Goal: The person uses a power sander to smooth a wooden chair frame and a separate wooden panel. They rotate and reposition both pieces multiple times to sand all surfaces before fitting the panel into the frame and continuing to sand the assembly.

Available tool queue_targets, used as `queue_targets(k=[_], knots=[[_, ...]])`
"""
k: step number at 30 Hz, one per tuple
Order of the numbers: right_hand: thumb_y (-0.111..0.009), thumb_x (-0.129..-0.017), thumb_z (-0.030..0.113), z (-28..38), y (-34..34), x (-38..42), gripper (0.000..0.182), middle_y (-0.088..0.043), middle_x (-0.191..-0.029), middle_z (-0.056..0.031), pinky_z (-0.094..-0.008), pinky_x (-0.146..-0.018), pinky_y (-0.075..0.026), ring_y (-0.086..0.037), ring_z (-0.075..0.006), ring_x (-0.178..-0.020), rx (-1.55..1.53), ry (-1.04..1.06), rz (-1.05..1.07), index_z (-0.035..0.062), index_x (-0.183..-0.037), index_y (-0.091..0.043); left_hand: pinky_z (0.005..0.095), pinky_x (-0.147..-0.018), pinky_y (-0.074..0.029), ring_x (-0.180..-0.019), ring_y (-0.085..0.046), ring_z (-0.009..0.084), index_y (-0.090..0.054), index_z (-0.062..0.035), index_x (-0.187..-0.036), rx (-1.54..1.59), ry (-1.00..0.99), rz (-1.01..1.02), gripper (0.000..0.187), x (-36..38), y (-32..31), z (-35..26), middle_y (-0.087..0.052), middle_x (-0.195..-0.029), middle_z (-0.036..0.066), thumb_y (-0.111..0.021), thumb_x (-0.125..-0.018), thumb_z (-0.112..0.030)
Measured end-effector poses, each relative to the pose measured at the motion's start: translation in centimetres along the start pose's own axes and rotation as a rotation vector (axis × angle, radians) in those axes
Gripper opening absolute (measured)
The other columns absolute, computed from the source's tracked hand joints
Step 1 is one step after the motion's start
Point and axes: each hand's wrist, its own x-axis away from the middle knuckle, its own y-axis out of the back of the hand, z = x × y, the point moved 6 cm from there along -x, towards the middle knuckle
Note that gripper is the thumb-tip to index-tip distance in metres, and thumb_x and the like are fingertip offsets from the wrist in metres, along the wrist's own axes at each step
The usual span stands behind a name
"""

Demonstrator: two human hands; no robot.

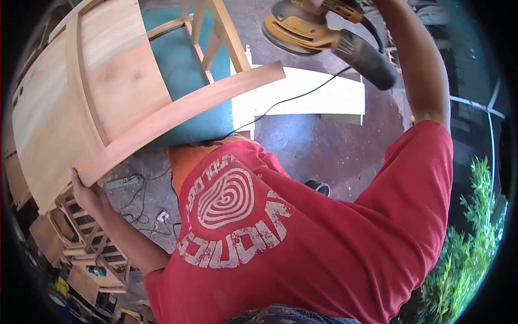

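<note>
A large framed wooden panel of pale timber, with a curved front rail, fills the upper left. My left hand grips its near left edge; the thumb lies along the wood and the fingers are mostly hidden beneath. At the top right, a yellow and black orbital sander with a dark dust canister is held up in the air, apart from the wood. My right hand is at the sander, largely cut off by the top edge of the view. A black cord trails below it.
The panel lies over a teal surface. A white-looking curved board is behind. Cables and a power strip lie on the floor at left, near stacked wooden frames. Green plants stand at right.
</note>
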Motion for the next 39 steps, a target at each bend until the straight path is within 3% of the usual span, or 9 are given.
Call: queue_targets(k=[3, 8, 14, 18, 21, 29, 31, 36, 39], knots=[[-0.086, -0.074, 0.011, -1.2, -0.7, -3.9, 0.053, -0.064, -0.092, -0.0046, -0.0341, -0.072, -0.056, -0.065, -0.0174, -0.082, -0.138, 0.012, 0.101, 0.0046, -0.118, -0.056, 0.0356, -0.092, -0.055, -0.106, -0.068, 0.0217, -0.063, 0.0068, -0.125, -0.002, 0.018, -0.067, 0.042, -3.2, 1.7, 0.2, -0.069, -0.12, 0.012, -0.065, -0.104, -0.029], [-0.085, -0.074, 0.008, 2.4, -3.6, -11.9, 0.051, -0.062, -0.092, -0.0043, -0.0339, -0.07, -0.056, -0.064, -0.0174, -0.083, -0.16, 0.084, 0.468, 0.006, -0.115, -0.056, 0.036, -0.087, -0.055, -0.106, -0.069, 0.0216, -0.064, 0.0014, -0.128, -0.016, 0.017, -0.195, 0.041, -6.0, 3.0, 0.2, -0.07, -0.12, 0.009, -0.068, -0.102, -0.03], [-0.085, -0.075, 0.009, 3.6, -4.9, -16.0, 0.045, -0.063, -0.094, -0.0046, -0.0363, -0.071, -0.056, -0.065, -0.0183, -0.083, -0.091, 0.081, 0.572, 0.0076, -0.111, -0.058, 0.0343, -0.084, -0.055, -0.105, -0.071, 0.0195, -0.066, -0.0003, -0.129, -0.063, -0.057, -0.241, 0.039, -6.7, 3.3, -0.4, -0.071, -0.123, 0.009, -0.07, -0.1, -0.026], [-0.084, -0.075, 0.009, 2.2, -5.2, -17.7, 0.044, -0.065, -0.095, -0.0053, -0.037, -0.071, -0.057, -0.066, -0.0185, -0.084, -0.196, 0.054, 0.597, 0.0079, -0.11, -0.058, 0.0327, -0.08, -0.057, -0.104, -0.071, 0.0193, -0.067, 0.0012, -0.127, -0.016, -0.079, -0.314, 0.042, -7.3, 3.9, -0.2, -0.071, -0.12, 0.008, -0.075, -0.096, -0.027], [-0.082, -0.076, 0.006, -1.2, -6.8, -19.8, 0.045, -0.066, -0.096, -0.0043, -0.0352, -0.07, -0.057, -0.065, -0.0173, -0.084, -0.362, -0.037, 0.753, 0.0088, -0.113, -0.058, 0.0346, -0.082, -0.06, -0.102, -0.072, 0.0217, -0.067, 0.0055, -0.123, -0.061, -0.075, -0.359, 0.044, -7.5, 4.5, -0.8, -0.071, -0.119, 0.011, -0.078, -0.093, -0.025], [-0.084, -0.076, 0.009, -1.4, -8.2, -17.4, 0.058, -0.065, -0.101, -0.004, -0.0338, -0.072, -0.056, -0.064, -0.0168, -0.087, -0.341, 0.128, 0.672, 0.0085, -0.127, -0.057, 0.0407, -0.083, -0.063, -0.1, -0.073, 0.0273, -0.063, 0.0122, -0.123, -0.086, -0.062, -0.425, 0.046, -6.8, 4.1, -2.0, -0.07, -0.119, 0.017, -0.077, -0.093, -0.021], [-0.084, -0.075, 0.009, -0.8, -8.3, -17.2, 0.057, -0.065, -0.101, -0.0044, -0.0338, -0.072, -0.056, -0.064, -0.0172, -0.087, -0.371, 0.102, 0.687, 0.0087, -0.126, -0.057, 0.0416, -0.084, -0.063, -0.1, -0.073, 0.0283, -0.062, 0.0126, -0.123, -0.078, -0.081, -0.44, 0.045, -5.4, 2.9, -2.8, -0.07, -0.119, 0.017, -0.075, -0.094, -0.019], [-0.084, -0.074, 0.008, -1.1, -9.0, -16.6, 0.055, -0.065, -0.101, -0.005, -0.0343, -0.071, -0.056, -0.064, -0.0177, -0.086, -0.363, 0.089, 0.677, 0.0089, -0.122, -0.058, 0.0419, -0.085, -0.062, -0.102, -0.072, 0.029, -0.062, 0.0126, -0.124, -0.034, -0.065, -0.309, 0.045, -10.0, 6.7, -1.2, -0.069, -0.121, 0.018, -0.074, -0.095, -0.02], [-0.084, -0.075, 0.01, -4.0, -8.2, -15.3, 0.053, -0.065, -0.102, -0.0048, -0.0341, -0.074, -0.056, -0.063, -0.0167, -0.089, -0.326, 0.088, 0.646, 0.0074, -0.122, -0.059, 0.0415, -0.084, -0.062, -0.102, -0.072, 0.0285, -0.062, 0.0125, -0.124, -0.035, -0.067, -0.291, 0.046, -9.6, 6.7, -1.1, -0.068, -0.122, 0.018, -0.075, -0.095, -0.021]])
